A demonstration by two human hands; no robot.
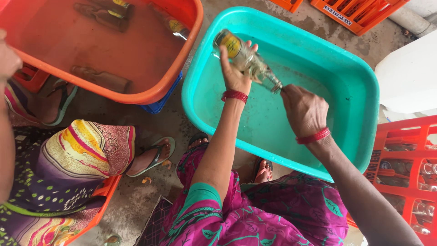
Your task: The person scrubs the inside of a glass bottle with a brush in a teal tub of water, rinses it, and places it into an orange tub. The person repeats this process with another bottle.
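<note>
Left hand (235, 73): fingers wrapped round a clear glass bottle with a yellow label (246, 58), held tilted above the water.
Right hand (302, 109): fingers closed at the bottle mouth; what they pinch is hidden.
Bottle: between both hands, over the turquoise plastic tub (364, 82).
Left of fingers: orange plastic tub (182, 50) with brown bottles (102, 16) under water.
Right of fingers: red plastic crate (405, 159).
Near left: another person's patterned knee (86, 146).
</note>
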